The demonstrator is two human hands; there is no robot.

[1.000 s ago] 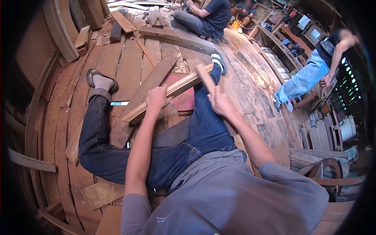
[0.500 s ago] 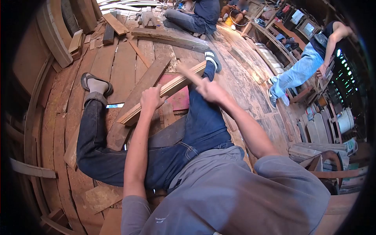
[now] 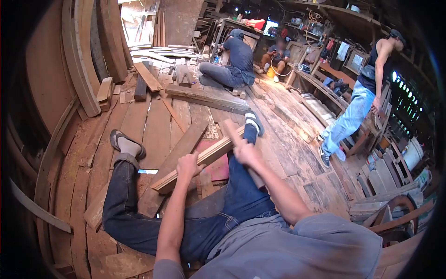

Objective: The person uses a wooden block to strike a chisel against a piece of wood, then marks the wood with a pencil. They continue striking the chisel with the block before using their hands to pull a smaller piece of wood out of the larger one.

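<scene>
A long grooved wooden piece [image 3: 216, 153] lies slantwise between the legs, its far end by the sandalled foot. Around its nearer part, my left hand [image 3: 188, 166] is closed, thumb on the upper side. My right hand [image 3: 247, 153] is wrapped round a flat wooden stick [image 3: 232, 130], which slants across the far part of the grooved piece and shows again below the hand. Whether the stick touches the piece I cannot tell. Beneath the grooved piece lies a wide plank [image 3: 178, 156], with a pink-red sheet [image 3: 218, 169] beside it.
A thick beam [image 3: 209, 98] lies beyond the feet. One person [image 3: 239, 58] sits on the floor ahead, another [image 3: 277, 58] sits farther back, and a third [image 3: 355, 107] stands at the right near shelves. Curved boards [image 3: 76, 56] lean at the left.
The view has tilted up, showing more of the room. The stick is more upright, and its lower part now shows below my right hand. My left hand keeps its hold on the grooved piece.
</scene>
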